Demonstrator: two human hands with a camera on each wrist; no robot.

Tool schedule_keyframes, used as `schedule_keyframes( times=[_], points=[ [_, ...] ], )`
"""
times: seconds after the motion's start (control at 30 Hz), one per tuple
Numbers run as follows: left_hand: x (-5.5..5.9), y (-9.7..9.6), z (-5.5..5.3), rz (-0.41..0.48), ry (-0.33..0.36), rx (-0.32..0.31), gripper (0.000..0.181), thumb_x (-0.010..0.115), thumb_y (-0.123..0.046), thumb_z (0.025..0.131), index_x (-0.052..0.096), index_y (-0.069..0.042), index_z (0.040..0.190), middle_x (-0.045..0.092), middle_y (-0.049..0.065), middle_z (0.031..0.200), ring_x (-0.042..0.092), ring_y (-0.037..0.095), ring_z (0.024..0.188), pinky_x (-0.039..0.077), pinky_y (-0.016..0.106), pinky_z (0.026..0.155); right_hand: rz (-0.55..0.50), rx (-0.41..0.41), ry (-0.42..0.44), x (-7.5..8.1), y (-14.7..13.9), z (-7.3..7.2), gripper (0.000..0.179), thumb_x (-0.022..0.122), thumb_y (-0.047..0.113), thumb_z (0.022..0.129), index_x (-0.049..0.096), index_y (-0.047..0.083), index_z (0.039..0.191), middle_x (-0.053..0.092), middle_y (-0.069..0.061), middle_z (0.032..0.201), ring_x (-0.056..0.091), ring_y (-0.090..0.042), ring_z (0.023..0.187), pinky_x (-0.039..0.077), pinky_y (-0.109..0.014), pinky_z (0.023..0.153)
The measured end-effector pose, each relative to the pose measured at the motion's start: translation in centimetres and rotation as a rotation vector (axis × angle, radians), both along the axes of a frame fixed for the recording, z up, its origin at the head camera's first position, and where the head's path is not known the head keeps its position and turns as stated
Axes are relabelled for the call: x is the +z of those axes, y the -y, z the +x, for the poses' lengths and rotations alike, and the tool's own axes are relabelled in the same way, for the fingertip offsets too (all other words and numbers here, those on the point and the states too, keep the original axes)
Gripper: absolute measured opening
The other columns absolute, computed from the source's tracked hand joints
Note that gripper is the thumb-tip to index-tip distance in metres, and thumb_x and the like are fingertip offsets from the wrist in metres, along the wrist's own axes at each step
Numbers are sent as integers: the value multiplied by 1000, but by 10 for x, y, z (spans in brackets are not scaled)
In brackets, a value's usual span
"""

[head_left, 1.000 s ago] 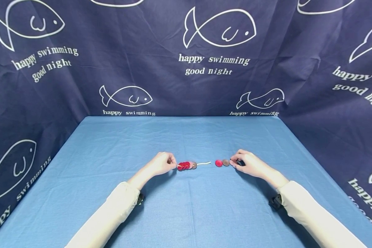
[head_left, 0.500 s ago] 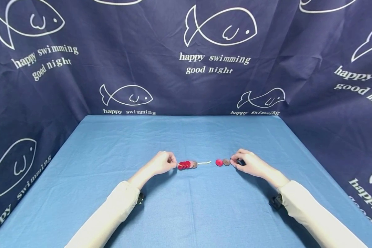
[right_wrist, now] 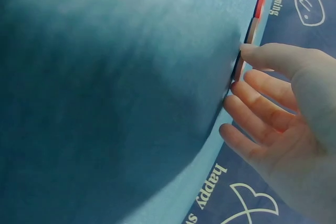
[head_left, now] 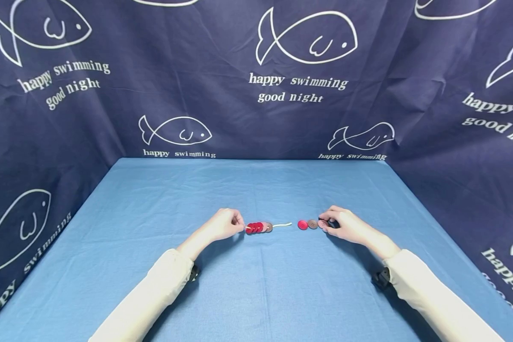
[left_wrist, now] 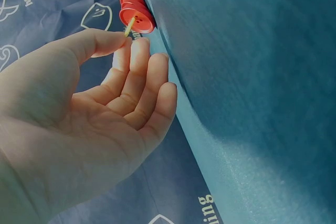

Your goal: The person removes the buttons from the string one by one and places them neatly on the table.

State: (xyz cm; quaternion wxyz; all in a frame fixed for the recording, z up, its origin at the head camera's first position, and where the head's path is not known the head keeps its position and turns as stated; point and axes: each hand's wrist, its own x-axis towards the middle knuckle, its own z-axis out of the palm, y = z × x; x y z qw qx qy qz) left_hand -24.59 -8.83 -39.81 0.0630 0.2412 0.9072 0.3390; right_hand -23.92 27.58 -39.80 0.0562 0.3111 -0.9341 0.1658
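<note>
In the head view my left hand (head_left: 225, 224) pinches one end of a pale cord between thumb and index finger. The cord (head_left: 282, 224) passes through a row of overlapping buttons: several red buttons (head_left: 254, 228), a pink one and a brown one (head_left: 270, 227). Its other end lies loose to the right. The left wrist view shows the cord end (left_wrist: 130, 25) coming out of the nearest red button (left_wrist: 137, 19). My right hand (head_left: 344, 225) has thumb and index finger on either side of a pink button (head_left: 322, 224), partly hidden by the fingers.
Between the loose cord end and my right hand, a red button (head_left: 302, 225) and a brown button (head_left: 313, 224) lie flat in line with the pink one. Blue cloth covers the table (head_left: 256, 289). A dark printed curtain (head_left: 222, 71) rises behind and at both sides.
The whole head view shifts very slightly. Both hands, the cord and the buttons keep their places.
</note>
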Motion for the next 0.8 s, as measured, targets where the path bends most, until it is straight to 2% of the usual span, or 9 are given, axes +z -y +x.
schedule_keyframes(
  times=[0.27,0.47,0.6,0.8],
  points=[
    [-1,0,-1,7,9,4,5,61,-9,83,64,-7,80,61,-1,67,51,7,54,43,22,57,3,33,29,7,0,-3,23,67,6,82,67,-4,103,63,-9,89,62,-22,80,52,-38,72],
    [-2,0,-1,4,1,4,5,61,-10,83,64,-8,79,61,-1,66,51,6,54,43,22,57,-25,37,-9,7,2,-6,20,69,7,81,67,-3,99,65,-9,89,64,-23,80,52,-37,74],
    [-1,0,-1,4,6,3,5,61,-10,83,64,-8,80,61,-1,66,51,7,54,43,22,57,-49,22,-25,7,4,-7,24,70,10,81,67,-3,100,66,-11,92,64,-24,82,52,-39,76],
    [0,0,0,5,17,2,5,61,-9,83,64,-7,80,61,-1,66,52,7,55,43,22,57,-56,-3,4,10,8,-8,29,69,12,82,65,-3,106,67,-12,97,65,-26,88,51,-43,81]
  ],
)
